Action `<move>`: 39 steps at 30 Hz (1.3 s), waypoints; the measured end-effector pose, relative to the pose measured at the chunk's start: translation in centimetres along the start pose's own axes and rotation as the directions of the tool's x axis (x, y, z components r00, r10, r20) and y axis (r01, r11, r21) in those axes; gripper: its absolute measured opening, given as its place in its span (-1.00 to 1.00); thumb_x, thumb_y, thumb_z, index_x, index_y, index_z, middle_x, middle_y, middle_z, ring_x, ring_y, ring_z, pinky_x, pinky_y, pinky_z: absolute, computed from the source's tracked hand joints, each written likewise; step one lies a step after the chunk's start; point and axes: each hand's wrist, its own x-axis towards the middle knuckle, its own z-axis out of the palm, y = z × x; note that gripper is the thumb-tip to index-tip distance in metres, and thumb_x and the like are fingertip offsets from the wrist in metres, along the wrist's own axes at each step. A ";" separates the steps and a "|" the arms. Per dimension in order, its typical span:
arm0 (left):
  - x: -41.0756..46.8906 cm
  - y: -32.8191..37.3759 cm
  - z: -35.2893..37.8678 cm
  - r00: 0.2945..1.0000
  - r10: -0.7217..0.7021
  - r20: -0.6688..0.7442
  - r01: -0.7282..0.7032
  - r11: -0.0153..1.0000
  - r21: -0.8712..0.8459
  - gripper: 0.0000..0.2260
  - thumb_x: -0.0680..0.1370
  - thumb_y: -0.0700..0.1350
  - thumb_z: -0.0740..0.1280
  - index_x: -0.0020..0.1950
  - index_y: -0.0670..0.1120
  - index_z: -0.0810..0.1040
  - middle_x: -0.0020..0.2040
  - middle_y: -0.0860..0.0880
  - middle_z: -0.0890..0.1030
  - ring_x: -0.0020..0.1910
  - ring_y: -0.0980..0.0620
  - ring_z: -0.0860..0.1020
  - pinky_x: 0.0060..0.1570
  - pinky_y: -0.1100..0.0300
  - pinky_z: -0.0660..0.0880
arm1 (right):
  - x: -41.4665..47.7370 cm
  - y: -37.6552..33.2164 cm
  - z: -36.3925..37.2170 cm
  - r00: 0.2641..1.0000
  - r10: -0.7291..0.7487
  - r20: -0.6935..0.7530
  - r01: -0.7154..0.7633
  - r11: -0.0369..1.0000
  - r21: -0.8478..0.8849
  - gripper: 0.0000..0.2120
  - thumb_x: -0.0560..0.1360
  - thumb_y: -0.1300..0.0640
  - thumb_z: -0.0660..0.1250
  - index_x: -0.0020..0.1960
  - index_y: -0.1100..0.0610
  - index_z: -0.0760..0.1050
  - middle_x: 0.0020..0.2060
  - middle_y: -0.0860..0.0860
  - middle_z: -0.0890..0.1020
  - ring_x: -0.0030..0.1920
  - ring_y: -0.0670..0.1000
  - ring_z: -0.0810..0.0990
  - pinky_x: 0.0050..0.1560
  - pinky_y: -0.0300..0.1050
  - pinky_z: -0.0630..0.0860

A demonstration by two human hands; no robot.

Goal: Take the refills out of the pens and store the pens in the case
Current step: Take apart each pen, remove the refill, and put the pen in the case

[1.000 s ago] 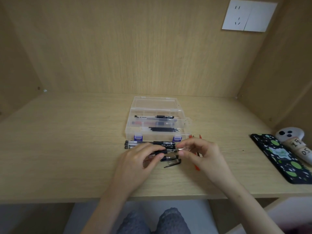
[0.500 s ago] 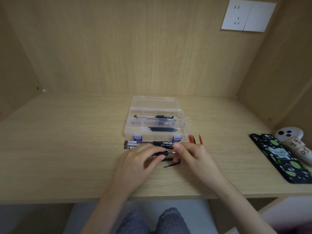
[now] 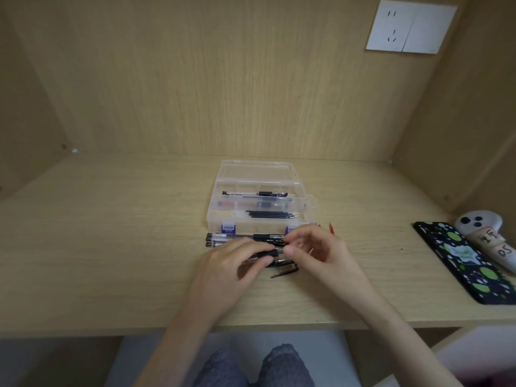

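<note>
A clear plastic case (image 3: 226,219) lies open at mid-desk, with pens (image 3: 257,194) and several black refills (image 3: 269,214) inside. Just in front of it a row of black pens (image 3: 237,236) lies on the desk. My left hand (image 3: 231,270) grips the barrel of a black pen (image 3: 268,254) just above the desk. My right hand (image 3: 321,254) pinches that pen's right end, its fingers blurred. A small black pen part (image 3: 284,272) lies under the hands. Red refill tips (image 3: 331,228) show behind my right hand.
A dark phone case with green spots (image 3: 463,261) and a white soft toy (image 3: 485,233) lie at the right edge of the wooden desk (image 3: 111,233). Wooden walls close in the back and sides, with a white socket (image 3: 410,26) at the upper right. My knees show below the front edge.
My right hand moved left from the refills to the pen's end and now works at it, blurred. My left hand has kept its hold on the barrel.
</note>
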 end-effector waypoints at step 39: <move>0.1 -0.3 0.2 1.000 0.017 0.006 -0.017 1.000 -0.002 -0.78 0.52 0.11 0.26 0.04 0.07 0.63 -0.10 0.17 0.62 -0.13 0.22 0.57 -0.17 0.16 0.52 | -0.1 0.7 0.7 0.999 0.042 0.018 -0.043 0.999 0.024 -0.92 0.50 0.11 0.35 -0.18 0.03 0.54 -0.38 -0.10 0.59 -0.31 -0.16 0.50 -0.17 -0.26 0.42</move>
